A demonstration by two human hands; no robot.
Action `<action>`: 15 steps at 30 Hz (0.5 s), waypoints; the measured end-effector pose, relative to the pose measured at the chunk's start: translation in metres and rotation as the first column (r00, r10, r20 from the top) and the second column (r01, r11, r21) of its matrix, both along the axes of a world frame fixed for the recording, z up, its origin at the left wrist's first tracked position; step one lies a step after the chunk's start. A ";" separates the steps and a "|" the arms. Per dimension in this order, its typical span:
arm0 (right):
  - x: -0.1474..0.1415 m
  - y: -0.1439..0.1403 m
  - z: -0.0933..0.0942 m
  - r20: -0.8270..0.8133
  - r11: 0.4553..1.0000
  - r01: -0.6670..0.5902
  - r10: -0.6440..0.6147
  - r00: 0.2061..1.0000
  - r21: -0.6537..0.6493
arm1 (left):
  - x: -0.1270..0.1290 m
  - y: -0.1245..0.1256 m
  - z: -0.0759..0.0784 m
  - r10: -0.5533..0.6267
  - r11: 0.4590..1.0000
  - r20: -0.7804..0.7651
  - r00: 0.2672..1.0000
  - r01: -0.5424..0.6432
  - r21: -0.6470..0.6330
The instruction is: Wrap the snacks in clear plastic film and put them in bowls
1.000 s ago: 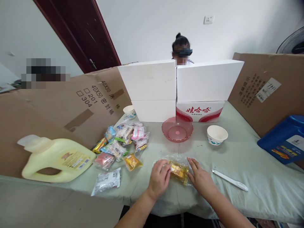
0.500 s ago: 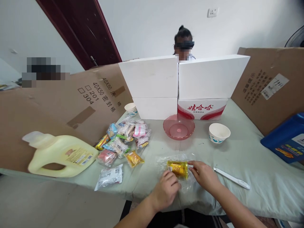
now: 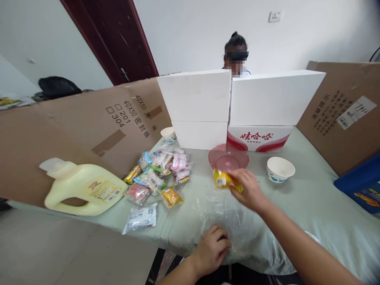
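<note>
Right hand (image 3: 247, 187) grasping a shiny yellow plastic packet (image 3: 222, 181), near a round translucent pink bowl (image 3: 218, 159), left hand (image 3: 213, 246) curled by crinkled clear film (image 3: 211, 208), grip unclear from here

Spreads out as a table (image 3: 332, 206) under pale green cloth (image 3: 192, 225), wrinkled along the near edge. Carries a white box (image 3: 202, 134) and a red-and-white box (image 3: 263, 138) side by side toward the far edge, with a see-through pink dish (image 3: 218, 160) just in front. Holds one paper bowl (image 3: 280, 169) toward the right edge, another farther left. Bears heaped snack packets (image 3: 160, 162) on the left half, an orange packet (image 3: 172, 197) and a whitish packet (image 3: 141, 217) nearer the near edge. Supports a yellow bottle (image 3: 97, 190) at the near left corner, a blue bottle (image 3: 360, 184) by the right edge, and clear plastic (image 3: 215, 206) midway along the near edge.
</note>
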State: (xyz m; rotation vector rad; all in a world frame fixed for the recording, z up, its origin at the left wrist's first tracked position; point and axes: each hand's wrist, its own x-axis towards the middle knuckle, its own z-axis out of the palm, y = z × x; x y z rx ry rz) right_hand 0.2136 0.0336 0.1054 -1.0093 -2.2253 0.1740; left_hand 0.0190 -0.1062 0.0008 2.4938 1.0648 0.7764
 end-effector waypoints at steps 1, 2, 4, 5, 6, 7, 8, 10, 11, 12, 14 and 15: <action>0.002 0.014 0.007 -0.003 0.997 0.077 -0.077 0.997 0.014 | 0.000 0.000 0.000 -0.001 1.000 0.001 1.000 0.001 0.003; 0.003 0.026 0.013 0.001 0.987 0.162 -0.162 0.987 0.019 | 0.001 0.000 0.001 -0.003 1.000 0.000 1.000 0.003 0.006; 0.004 0.034 0.019 0.011 0.969 0.246 -0.246 0.969 0.013 | 0.002 0.000 0.003 -0.014 1.000 -0.012 1.000 0.014 0.013; 0.002 0.030 0.019 0.016 0.977 0.213 -0.213 0.977 -0.004 | 0.002 0.001 0.004 -0.022 1.000 -0.025 0.999 0.023 0.020; 0.001 0.019 0.018 0.027 0.992 0.116 -0.115 0.993 -0.043 | 0.003 0.002 0.005 -0.027 0.999 -0.041 0.999 0.028 0.034; -0.001 0.005 0.014 0.049 0.994 -0.035 0.041 0.998 -0.105 | 0.003 0.002 0.006 -0.026 0.998 -0.057 0.998 0.029 0.057; -0.002 -0.013 0.010 0.072 0.960 -0.204 0.221 0.973 -0.190 | 0.003 0.004 0.007 -0.020 0.996 -0.074 0.997 0.026 0.084; -0.001 -0.048 -0.003 0.138 0.834 -0.410 0.486 0.863 -0.369 | 0.002 0.006 0.010 -0.008 0.992 -0.118 0.993 0.023 0.126; 0.002 -0.063 -0.010 0.182 0.815 -0.404 0.510 0.841 -0.416 | -0.001 0.007 0.013 -0.011 0.991 -0.155 0.988 0.031 0.129; 0.008 -0.075 -0.018 0.231 0.819 -0.360 0.494 0.838 -0.447 | -0.004 0.008 0.017 -0.022 0.993 -0.204 0.979 0.046 0.110; 0.025 -0.089 -0.030 0.313 0.861 -0.213 0.383 0.869 -0.462 | -0.014 0.009 0.029 -0.073 0.997 -0.315 0.946 0.081 0.012; 0.034 -0.091 -0.035 0.333 0.868 -0.147 0.331 0.883 -0.473 | -0.018 0.009 0.035 -0.108 0.994 -0.354 0.929 0.095 -0.053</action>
